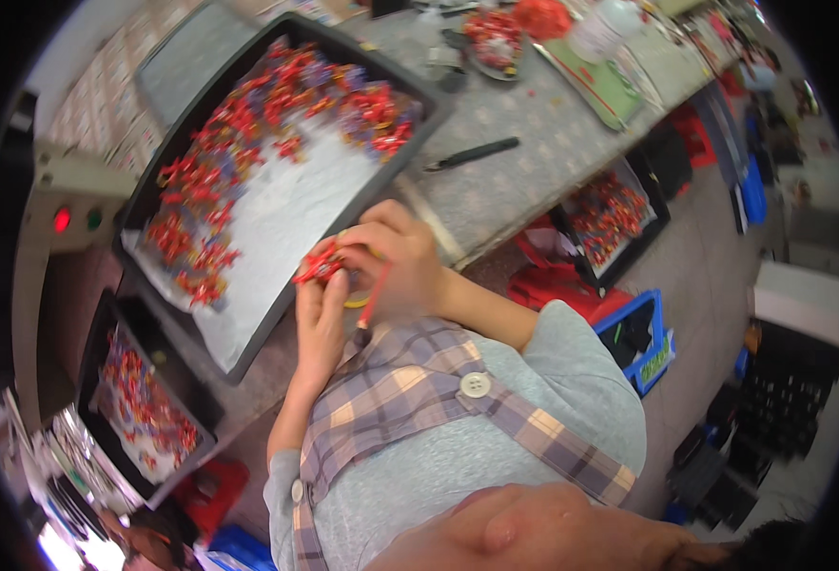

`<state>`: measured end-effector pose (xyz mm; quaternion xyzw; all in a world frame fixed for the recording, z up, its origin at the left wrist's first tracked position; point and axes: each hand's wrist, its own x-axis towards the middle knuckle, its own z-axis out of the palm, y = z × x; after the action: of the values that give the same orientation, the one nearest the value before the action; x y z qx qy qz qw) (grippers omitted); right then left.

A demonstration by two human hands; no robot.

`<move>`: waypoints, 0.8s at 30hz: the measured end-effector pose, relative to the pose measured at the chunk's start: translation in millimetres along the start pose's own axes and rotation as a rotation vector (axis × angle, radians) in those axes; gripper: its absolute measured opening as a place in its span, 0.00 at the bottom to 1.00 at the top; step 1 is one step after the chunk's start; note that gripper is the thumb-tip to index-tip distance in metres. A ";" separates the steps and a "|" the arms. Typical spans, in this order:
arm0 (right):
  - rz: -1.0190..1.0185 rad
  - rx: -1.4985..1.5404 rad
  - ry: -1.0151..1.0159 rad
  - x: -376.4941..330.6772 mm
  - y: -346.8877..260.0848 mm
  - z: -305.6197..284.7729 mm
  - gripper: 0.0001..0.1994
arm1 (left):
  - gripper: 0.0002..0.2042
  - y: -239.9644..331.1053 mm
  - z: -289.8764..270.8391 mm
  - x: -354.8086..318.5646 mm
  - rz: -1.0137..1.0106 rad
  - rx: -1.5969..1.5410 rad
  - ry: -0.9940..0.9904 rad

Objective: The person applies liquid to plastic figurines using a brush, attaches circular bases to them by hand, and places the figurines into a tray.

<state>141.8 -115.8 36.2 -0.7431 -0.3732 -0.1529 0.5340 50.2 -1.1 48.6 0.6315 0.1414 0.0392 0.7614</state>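
Just in front of my chest, both hands meet over a small glossy red plastic piece (321, 266), too small to make out its exact shape. My left hand (317, 328) is closed, pinching it from below with thumb and fingers. From the right, my right hand (396, 255) curls in with bent fingers, its fingertips at the piece. A thin red stick (376, 297) with a dark lower end runs down from the right palm, beside a yellow curved part; the palm partly hides both. Beyond my hands stands a large black tray (343, 211) lined with white, holding many red, purple and yellow pieces.
A black pen-like tool (472, 154) lies on the grey patterned table (534, 143). Farther back are a bowl of red pieces (494, 46), a white bottle (607, 29) and a green pad (595, 86). Smaller filled trays sit lower left (144, 409) and right (614, 224), near a blue crate (640, 343).
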 end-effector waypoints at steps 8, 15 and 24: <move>0.158 0.067 -0.231 1.6 18.4 -37.2 0.06 | 0.25 -3.1 10.9 11.3 -0.065 0.012 -0.154; 0.579 -0.671 0.458 -30.8 106.6 -188.6 0.09 | 0.27 4.6 -16.0 12.1 -0.083 0.069 -0.302; 0.430 -0.997 0.866 -61.5 148.4 -300.2 0.14 | 0.22 32.2 -61.1 -0.4 0.048 0.021 -0.082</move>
<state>258.3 -434.8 11.9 -0.8292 0.1438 -0.4798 0.2482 37.5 63.3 70.0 0.6436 0.0955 0.0299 0.7588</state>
